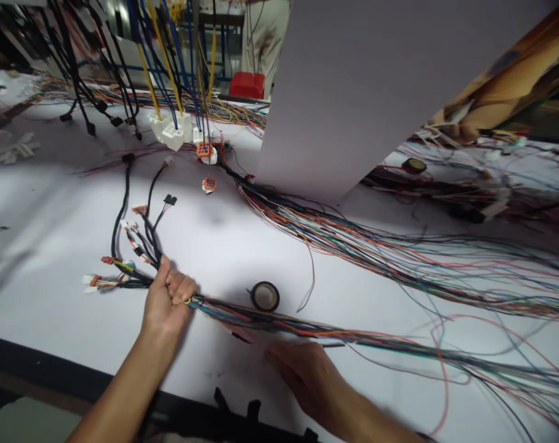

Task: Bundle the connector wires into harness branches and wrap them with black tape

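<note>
My left hand [169, 295] is wrapped round a wire harness [362, 339] just behind its branching end. Black-taped branches fan out beyond the fist, tipped with a white connector [91, 282], a red connector [107, 260], an orange connector [139, 210] and a black connector [170, 200]. Loose coloured wires run from the fist to the right. Below them, smeared by motion, is my right hand [309, 372], close to the bundle's near side; its fingers are too blurred to read. A roll of black tape [265, 296] lies against the far side of the harness.
A second wire bundle [325, 231] stretches across the white table [205, 234] behind. A grey panel [353, 92] blocks part of the view. Black cables [71, 61] and white connectors [173, 130] hang at upper left. A person's legs [265, 43] and a red bin [246, 85] appear behind.
</note>
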Tool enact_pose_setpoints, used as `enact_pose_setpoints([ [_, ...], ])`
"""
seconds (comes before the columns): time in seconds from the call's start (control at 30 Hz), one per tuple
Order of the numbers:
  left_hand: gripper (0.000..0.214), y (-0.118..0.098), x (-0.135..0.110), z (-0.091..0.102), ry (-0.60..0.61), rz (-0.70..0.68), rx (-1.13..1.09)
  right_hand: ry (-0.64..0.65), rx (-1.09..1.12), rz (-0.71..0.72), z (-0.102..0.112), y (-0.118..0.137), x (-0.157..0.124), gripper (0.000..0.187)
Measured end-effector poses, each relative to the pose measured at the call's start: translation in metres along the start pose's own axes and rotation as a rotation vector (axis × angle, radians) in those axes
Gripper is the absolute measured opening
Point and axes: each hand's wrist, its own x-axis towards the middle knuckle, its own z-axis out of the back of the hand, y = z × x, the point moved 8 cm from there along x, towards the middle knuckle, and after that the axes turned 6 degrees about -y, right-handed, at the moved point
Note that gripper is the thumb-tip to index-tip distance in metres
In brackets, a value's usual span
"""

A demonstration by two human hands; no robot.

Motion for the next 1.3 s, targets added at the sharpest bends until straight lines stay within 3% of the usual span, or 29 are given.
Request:
enact_pose_setpoints([
  [0.1, 0.052, 0.003, 0.002, 0.001, -0.021, 0.037, 0.005, -0.012, -0.013, 0.223, -0.003, 0.010, -0.009, 0.026],
  [0.17, 0.052, 0.004, 0.002, 0.001, -0.013, 0.069, 0.016, -0.059, -0.052, 0.296, 0.002, 0.012, -0.016, 0.028],
  [0.3, 0.053, 0.004, 0.002, 0.003, 0.016, 0.124, 0.057, -0.130, -0.155, 0.298, 0.012, 0.009, -0.025, 0.032],
  [0.4, 0.053, 0.005, 0.002, 0.002, 0.053, 0.147, 0.084, -0.116, -0.186, 0.322, 0.010, 0.005, -0.024, 0.031],
  [0.53, 0.054, 0.003, 0.001, 0.002, 0.065, 0.090, 0.073, -0.100, -0.266, 0.298, 0.005, -0.007, -0.021, 0.031],
  [0.8, 0.054, 0.000, 0.001, 0.003, 0.042, -0.004, 0.059, -0.365, -0.421, 0.229, 0.032, 0.003, -0.018, 0.021],
  [1.03, 0.054, 0.001, 0.003, 0.003, 0.033, -0.010, 0.051, -0.273, -0.462, 0.177, 0.007, -0.014, 0.012, 0.032],
  [1.17, 0.053, 0.000, 0.002, 0.002, 0.025, -0.031, 0.041, -0.209, -0.499, 0.193, 0.001, -0.013, 0.014, 0.025],
  [1.3, 0.053, 0.002, 0.002, 0.001, 0.021, -0.027, 0.040, -0.097, -0.607, 0.212, -0.009, -0.006, 0.022, 0.006],
])
